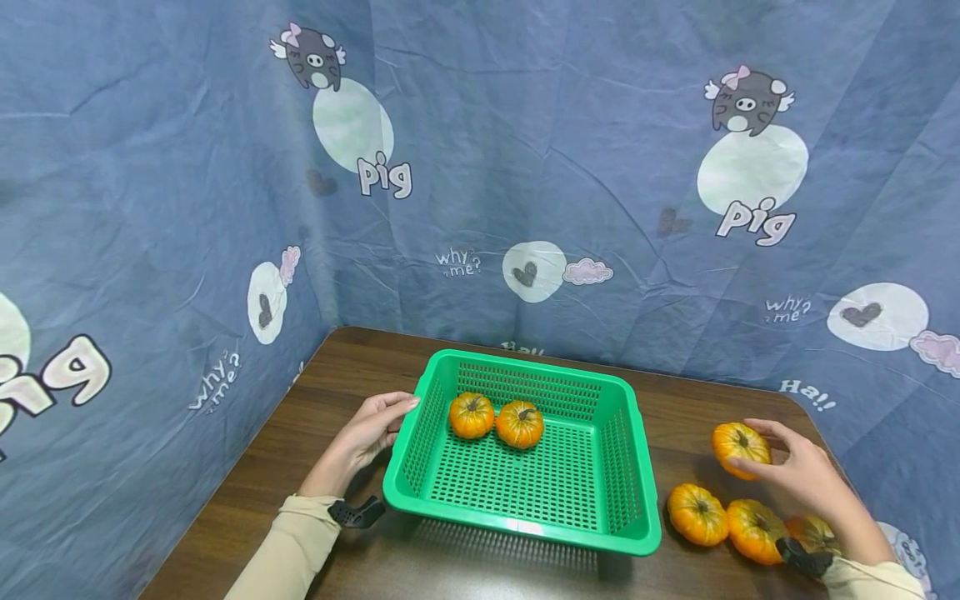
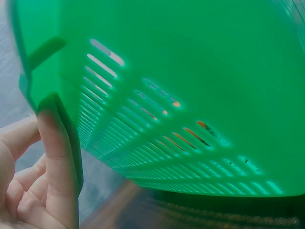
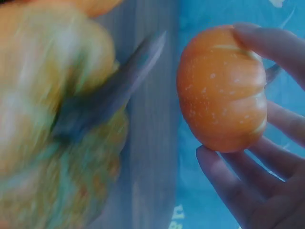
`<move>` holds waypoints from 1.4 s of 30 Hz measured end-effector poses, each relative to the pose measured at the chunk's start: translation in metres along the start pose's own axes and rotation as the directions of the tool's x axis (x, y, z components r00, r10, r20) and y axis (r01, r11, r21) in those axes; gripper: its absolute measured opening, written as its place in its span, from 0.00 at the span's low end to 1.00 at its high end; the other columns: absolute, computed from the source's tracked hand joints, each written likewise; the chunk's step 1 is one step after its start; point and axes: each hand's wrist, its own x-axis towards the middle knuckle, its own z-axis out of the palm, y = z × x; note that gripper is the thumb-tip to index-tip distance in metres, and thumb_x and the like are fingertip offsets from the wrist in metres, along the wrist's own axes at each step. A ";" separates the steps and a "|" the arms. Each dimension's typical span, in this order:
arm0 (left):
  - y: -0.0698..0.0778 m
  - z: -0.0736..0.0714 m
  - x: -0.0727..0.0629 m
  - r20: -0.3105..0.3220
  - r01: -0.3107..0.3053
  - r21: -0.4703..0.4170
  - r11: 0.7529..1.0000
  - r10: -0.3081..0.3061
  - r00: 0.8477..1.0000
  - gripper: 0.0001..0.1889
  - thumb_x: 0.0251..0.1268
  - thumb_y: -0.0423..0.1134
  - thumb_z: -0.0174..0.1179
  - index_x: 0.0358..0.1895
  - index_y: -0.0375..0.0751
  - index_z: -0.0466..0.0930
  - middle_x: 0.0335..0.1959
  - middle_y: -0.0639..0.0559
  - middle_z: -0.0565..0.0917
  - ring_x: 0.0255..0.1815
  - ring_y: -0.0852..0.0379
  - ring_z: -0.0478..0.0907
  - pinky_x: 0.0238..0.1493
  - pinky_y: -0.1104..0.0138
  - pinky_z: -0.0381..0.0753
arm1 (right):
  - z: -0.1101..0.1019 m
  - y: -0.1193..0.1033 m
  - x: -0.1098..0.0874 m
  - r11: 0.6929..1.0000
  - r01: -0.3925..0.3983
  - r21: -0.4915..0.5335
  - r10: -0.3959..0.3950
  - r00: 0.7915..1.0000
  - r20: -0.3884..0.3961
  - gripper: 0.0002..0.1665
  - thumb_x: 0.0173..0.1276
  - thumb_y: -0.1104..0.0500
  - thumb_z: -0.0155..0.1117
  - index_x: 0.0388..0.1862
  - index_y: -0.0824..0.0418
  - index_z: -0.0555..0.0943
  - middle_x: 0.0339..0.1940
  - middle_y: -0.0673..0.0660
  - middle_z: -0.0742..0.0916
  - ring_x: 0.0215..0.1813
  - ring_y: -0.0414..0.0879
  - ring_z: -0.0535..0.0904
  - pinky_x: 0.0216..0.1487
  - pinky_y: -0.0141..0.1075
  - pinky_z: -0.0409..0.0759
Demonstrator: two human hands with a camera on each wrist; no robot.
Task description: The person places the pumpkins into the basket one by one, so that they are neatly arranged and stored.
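Basket (image 1: 642,454): rim is pinched by left grip (image 1: 375,427)
Held pumpkin (image 1: 733,447): pinched by right grip (image 1: 798,467), right of basket
Basket pumpkins (image 1: 519,427): two

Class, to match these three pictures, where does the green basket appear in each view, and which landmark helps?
Head: green basket in the lower middle.
Left wrist: close up, filling most of the picture.
Right wrist: not in it.
Landmark, shared by head and left wrist: the left hand holding it.
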 end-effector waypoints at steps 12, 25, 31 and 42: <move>0.000 0.000 0.001 -0.006 -0.002 0.053 0.999 0.002 1.000 0.16 0.81 0.43 0.56 0.58 0.34 0.76 0.37 0.56 0.90 0.36 0.63 0.89 0.39 0.69 0.91 | 0.002 -0.033 0.005 0.996 0.092 0.010 -0.092 0.996 -0.018 0.45 0.64 0.42 0.77 0.73 0.62 0.73 0.70 0.74 0.78 0.63 0.76 0.78 0.56 0.70 0.80; -0.001 0.000 0.001 -0.010 -0.011 0.044 0.999 0.011 1.000 0.15 0.81 0.43 0.56 0.58 0.34 0.76 0.37 0.56 0.89 0.35 0.63 0.89 0.38 0.69 0.91 | 0.001 -0.063 0.016 0.977 0.204 0.059 -0.201 0.978 -0.061 0.41 0.61 0.47 0.81 0.70 0.60 0.76 0.66 0.68 0.82 0.62 0.69 0.81 0.46 0.37 0.90; -0.001 0.001 0.001 -0.011 -0.008 0.039 0.999 0.009 1.000 0.13 0.81 0.42 0.56 0.56 0.36 0.77 0.36 0.56 0.89 0.34 0.64 0.89 0.37 0.70 0.91 | 0.002 -0.075 0.021 0.968 0.240 0.078 -0.236 0.970 -0.056 0.40 0.61 0.49 0.81 0.69 0.61 0.77 0.64 0.66 0.83 0.61 0.62 0.82 0.48 0.36 0.90; 0.002 0.001 0.000 -0.021 0.000 0.038 0.999 0.001 1.000 0.15 0.81 0.42 0.57 0.57 0.34 0.77 0.36 0.56 0.89 0.35 0.63 0.89 0.37 0.69 0.91 | 0.011 -0.098 0.034 0.951 0.278 0.136 -0.278 0.960 -0.020 0.39 0.62 0.50 0.80 0.69 0.59 0.76 0.62 0.64 0.84 0.60 0.64 0.83 0.47 0.35 0.90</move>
